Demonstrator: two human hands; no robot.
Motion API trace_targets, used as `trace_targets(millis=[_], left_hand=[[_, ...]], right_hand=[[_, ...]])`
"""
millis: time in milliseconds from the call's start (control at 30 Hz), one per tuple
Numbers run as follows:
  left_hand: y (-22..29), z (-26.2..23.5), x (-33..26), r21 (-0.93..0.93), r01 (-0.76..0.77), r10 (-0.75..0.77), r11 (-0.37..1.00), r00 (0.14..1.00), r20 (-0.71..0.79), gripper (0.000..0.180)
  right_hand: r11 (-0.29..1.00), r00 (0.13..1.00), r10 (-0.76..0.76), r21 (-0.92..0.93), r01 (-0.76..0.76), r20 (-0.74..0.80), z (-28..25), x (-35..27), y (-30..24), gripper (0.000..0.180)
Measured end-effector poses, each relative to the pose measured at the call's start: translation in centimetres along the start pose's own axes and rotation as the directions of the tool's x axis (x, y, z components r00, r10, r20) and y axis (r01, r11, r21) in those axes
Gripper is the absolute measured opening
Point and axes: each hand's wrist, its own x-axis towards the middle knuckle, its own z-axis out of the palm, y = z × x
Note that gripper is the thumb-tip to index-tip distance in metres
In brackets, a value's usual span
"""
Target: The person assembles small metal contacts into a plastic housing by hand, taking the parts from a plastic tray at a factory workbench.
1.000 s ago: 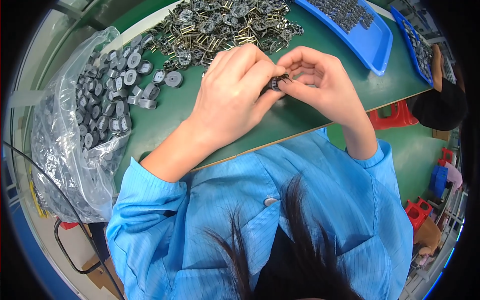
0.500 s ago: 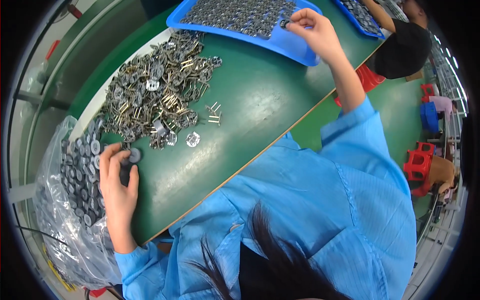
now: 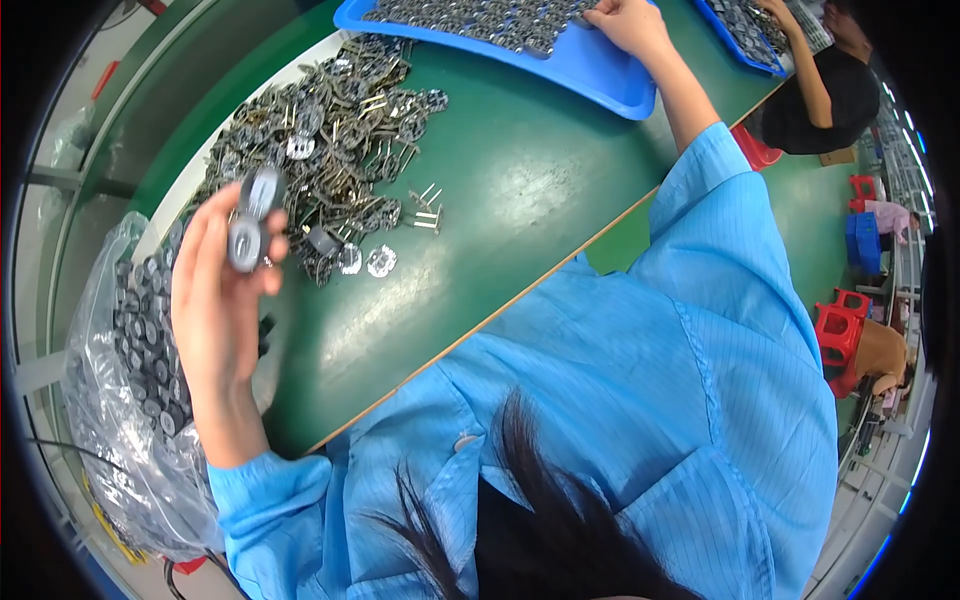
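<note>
My left hand (image 3: 215, 290) is raised over the near left of the table, its fingers closed round two dark round caps (image 3: 246, 245) with pale grey centres, one above the other. At the far side my right hand (image 3: 632, 26) reaches into a blue tray (image 3: 610, 82) filled with rows of small dark round parts (image 3: 480, 22). Its fingertips are pinched together at the right end of those rows; what they hold is hidden. Between the hands lies a heap of metal parts with brass-coloured pins (image 3: 320, 140).
At the left, a clear plastic bag (image 3: 90, 370) holds many grey-black round caps (image 3: 150, 340). Loose pins (image 3: 427, 210) and a shiny disc (image 3: 381, 261) lie beside the heap. Farther right, another person (image 3: 825, 95) works at a second blue tray (image 3: 740, 40). Red stools (image 3: 840, 335) stand on the floor.
My left hand has lifted from the table beside the bag and now holds caps up. My right hand has moved farther away, down to the rows in the tray.
</note>
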Motion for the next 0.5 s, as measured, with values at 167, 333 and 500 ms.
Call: trace_targets(millis=[167, 333, 500], left_hand=[[-1.1, 3.3, 2.1, -0.123, 0.082, -0.076, 0.989, 0.996, 0.049, 0.035], [-3.4, 3.6, 0.9, -0.038, 0.107, -0.104, 0.994, 0.991, 0.079, 0.033], [-3.8, 4.0, 0.9, -0.005, 0.021, -0.02, 1.0, 0.995, 0.099, 0.031]], right_hand=[[0.971, 0.979, -0.132, 0.177, 0.159, -0.155, -1.8, -3.3, -3.0, 0.018], [0.703, 0.765, -0.542, 0.687, 0.185, 0.348, -2.9, -14.6, -12.3, 0.019], [0.635, 0.757, -0.653, 0.552, 0.54, 0.011, 0.1, -19.6, -13.6, 0.026]])
